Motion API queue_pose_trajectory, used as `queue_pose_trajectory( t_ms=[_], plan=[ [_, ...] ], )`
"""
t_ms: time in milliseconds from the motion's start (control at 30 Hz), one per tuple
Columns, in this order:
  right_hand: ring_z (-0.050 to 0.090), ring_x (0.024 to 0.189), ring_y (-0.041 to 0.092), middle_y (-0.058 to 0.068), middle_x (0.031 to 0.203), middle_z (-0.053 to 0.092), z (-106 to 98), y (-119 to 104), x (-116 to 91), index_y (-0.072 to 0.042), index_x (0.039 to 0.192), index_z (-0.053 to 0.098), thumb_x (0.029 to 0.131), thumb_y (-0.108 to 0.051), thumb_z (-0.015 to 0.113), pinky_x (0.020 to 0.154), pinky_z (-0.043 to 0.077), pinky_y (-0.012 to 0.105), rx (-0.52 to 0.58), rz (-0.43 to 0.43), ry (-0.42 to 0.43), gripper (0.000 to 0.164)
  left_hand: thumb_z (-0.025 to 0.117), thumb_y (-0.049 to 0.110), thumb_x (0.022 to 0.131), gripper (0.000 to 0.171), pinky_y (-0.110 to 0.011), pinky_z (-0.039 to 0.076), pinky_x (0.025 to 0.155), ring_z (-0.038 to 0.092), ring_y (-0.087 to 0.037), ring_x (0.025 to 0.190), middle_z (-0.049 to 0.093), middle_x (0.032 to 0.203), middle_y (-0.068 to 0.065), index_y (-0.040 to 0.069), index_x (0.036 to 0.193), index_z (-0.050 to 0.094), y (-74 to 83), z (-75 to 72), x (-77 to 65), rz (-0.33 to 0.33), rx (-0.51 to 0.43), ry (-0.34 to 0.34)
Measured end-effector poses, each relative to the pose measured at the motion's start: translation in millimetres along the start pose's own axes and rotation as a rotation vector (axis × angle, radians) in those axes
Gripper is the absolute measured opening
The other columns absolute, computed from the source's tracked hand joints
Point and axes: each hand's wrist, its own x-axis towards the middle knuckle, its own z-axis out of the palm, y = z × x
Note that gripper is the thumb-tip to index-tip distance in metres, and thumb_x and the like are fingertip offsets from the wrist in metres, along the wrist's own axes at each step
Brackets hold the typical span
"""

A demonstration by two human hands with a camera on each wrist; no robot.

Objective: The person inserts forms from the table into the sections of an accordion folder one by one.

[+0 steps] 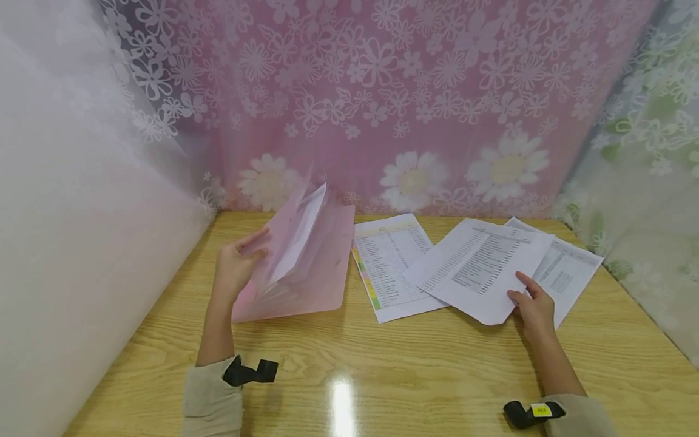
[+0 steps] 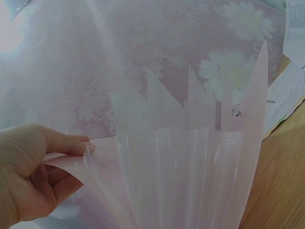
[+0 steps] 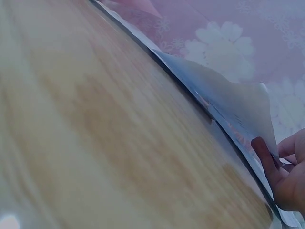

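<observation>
My left hand (image 1: 236,267) pinches the raised cover of a pink translucent document folder (image 1: 333,267) on the left of the table. Its clear pockets (image 2: 164,176) fan out in the left wrist view, and a white sheet (image 1: 303,227) shows inside it. On the right, my right hand (image 1: 535,306) pinches the near right edge of a printed sheet (image 1: 491,261), whose edge is lifted in the right wrist view. Under that sheet lie a colour-banded table printout (image 1: 390,261) at its left and another printed page (image 1: 573,273) at its right.
The wooden table (image 1: 382,364) ends at a pink floral curtain (image 1: 382,109) along the back. A pale sheet hangs down the left side (image 1: 109,182), and a flowered one (image 1: 650,182) the right. Black straps with small cameras sit on both wrists.
</observation>
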Motion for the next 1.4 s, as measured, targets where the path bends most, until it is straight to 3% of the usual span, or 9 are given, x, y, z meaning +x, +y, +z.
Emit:
queue_pose_trajectory(
  t_ms=[267,433,533,633,733,800,900,1167,1400],
  plan=[
    [0.052,0.080,-0.003,0.010,0.146,0.028,-1,-1,1,-0.013,0.143,0.034,0.091,-0.003,0.052,0.062,0.047,0.015,0.025,0.019,0.004,0.056,0.065,0.004,0.084,0.037,-0.021,0.023,0.039,0.051,-0.021,0.098,0.055,0.125,-0.006,0.009,0.120,0.062,0.9,0.2,1.0,0.005,0.006,0.004],
    [0.055,0.075,-0.004,0.008,0.146,0.030,0,-5,-3,-0.015,0.143,0.035,0.090,-0.002,0.053,0.060,0.048,0.017,0.067,0.041,0.003,0.057,0.065,0.003,0.083,0.037,-0.021,0.025,0.040,0.050,-0.021,0.104,0.055,0.125,-0.007,0.008,0.120,0.062,-0.7,-1.1,0.2,-0.002,0.008,0.011],
    [0.055,0.075,-0.004,0.008,0.147,0.027,0,-9,-7,-0.016,0.143,0.035,0.090,-0.002,0.053,0.060,0.048,0.017,0.071,0.041,-0.003,0.058,0.066,0.004,0.083,0.038,-0.021,0.024,0.039,0.051,-0.022,0.097,0.054,0.126,-0.007,0.009,0.120,0.062,-1.3,-1.8,-0.4,-0.006,0.017,0.011],
    [0.054,0.078,-0.003,0.008,0.149,0.023,2,-12,-10,-0.016,0.143,0.035,0.090,-0.003,0.054,0.061,0.048,0.016,0.070,0.030,-0.013,0.057,0.066,0.006,0.084,0.037,-0.021,0.023,0.038,0.048,-0.019,0.088,0.054,0.126,-0.007,0.010,0.121,0.062,-1.2,-1.7,-0.2,-0.003,0.028,0.008],
    [0.054,0.080,-0.002,0.008,0.149,0.022,4,-16,-13,-0.015,0.143,0.035,0.090,-0.002,0.054,0.061,0.048,0.017,0.087,0.019,-0.030,0.058,0.066,0.007,0.084,0.037,-0.020,0.024,0.038,0.045,-0.012,0.067,0.055,0.125,-0.007,0.011,0.121,0.062,-0.3,-1.4,-0.3,-0.003,0.029,0.003],
    [0.054,0.080,-0.002,0.009,0.149,0.023,5,-18,-15,-0.014,0.143,0.034,0.090,0.000,0.054,0.062,0.048,0.017,0.108,0.015,-0.046,0.059,0.066,0.007,0.084,0.037,-0.020,0.024,0.037,0.034,-0.009,0.051,0.055,0.125,-0.007,0.011,0.120,0.062,0.2,-1.1,-0.6,-0.006,0.023,0.000],
    [0.055,0.080,-0.002,0.008,0.147,0.026,7,-20,-18,-0.013,0.143,0.033,0.089,0.000,0.055,0.062,0.049,0.018,0.126,0.019,-0.077,0.060,0.066,0.006,0.084,0.037,-0.019,0.024,0.037,0.020,-0.007,0.041,0.055,0.124,-0.008,0.010,0.120,0.062,0.4,-0.8,-1.3,-0.007,0.015,-0.002],
    [0.058,0.081,0.001,-0.001,0.128,0.047,16,-25,-23,-0.012,0.141,0.038,0.086,-0.002,0.061,0.064,0.049,0.019,0.119,-0.009,-0.111,0.060,0.066,0.003,0.083,0.038,-0.019,0.024,0.036,0.020,-0.003,0.039,0.055,0.124,-0.010,0.008,0.120,0.062,0.7,-1.5,-2.2,0.002,0.012,-0.005],
    [0.056,0.086,0.003,0.007,0.135,0.038,24,-29,-24,-0.010,0.143,0.033,0.087,-0.005,0.062,0.067,0.048,0.019,0.115,-0.034,-0.199,0.063,0.066,0.002,0.082,0.038,-0.019,0.024,0.036,0.022,-0.003,0.040,0.055,0.124,-0.010,0.008,0.120,0.062,-0.2,-2.6,-1.9,-0.002,0.014,-0.009]
  ],
)
